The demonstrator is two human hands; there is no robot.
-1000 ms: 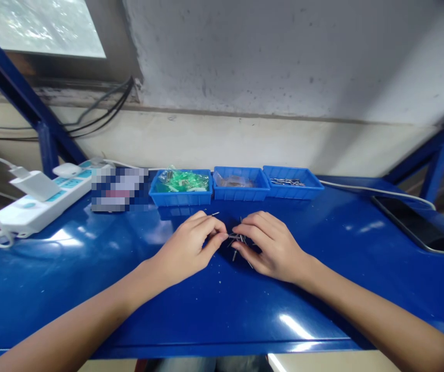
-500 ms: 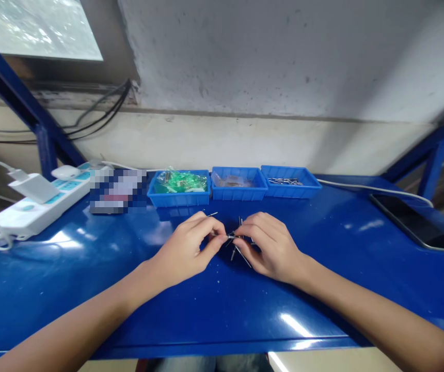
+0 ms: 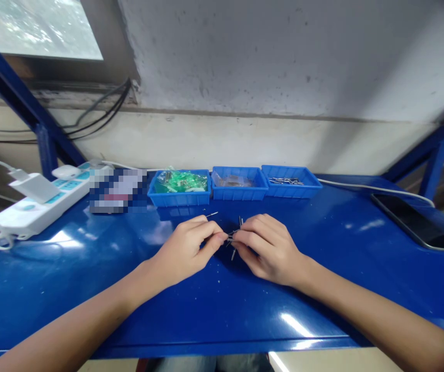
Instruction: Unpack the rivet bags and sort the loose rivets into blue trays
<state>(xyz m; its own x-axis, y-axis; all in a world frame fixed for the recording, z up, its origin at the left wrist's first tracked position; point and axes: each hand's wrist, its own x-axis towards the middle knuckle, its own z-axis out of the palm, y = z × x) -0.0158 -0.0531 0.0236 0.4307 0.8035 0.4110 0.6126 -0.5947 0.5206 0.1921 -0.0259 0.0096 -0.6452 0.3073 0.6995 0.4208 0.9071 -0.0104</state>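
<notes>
My left hand (image 3: 191,245) is closed in a pinch, thumb against forefinger, on a thin metal rod (image 3: 230,238). Fingertip to fingertip with it, my right hand (image 3: 270,247) pinches the rod's other end, its fingers curled. Only a short length shows between the hands, so its exact kind is unclear. Several loose metal rods (image 3: 233,254) lie on the blue table (image 3: 191,320), partly hidden under my right fingers. Another slim rod (image 3: 213,213) pokes out beyond my left knuckles; whether it is held or lying there I cannot tell.
Along the back stand three blue bins: one with green bagged parts (image 3: 179,199), one with clear bags (image 3: 241,194), one with metal rods (image 3: 291,191). A white power strip (image 3: 24,214) and a blurred-out item (image 3: 115,192) are left; a black phone (image 3: 415,222) lies right.
My right fingers have curled in and shifted slightly at the pinch. A long rod that stuck out below my right hand no longer shows. My left hand has barely moved.
</notes>
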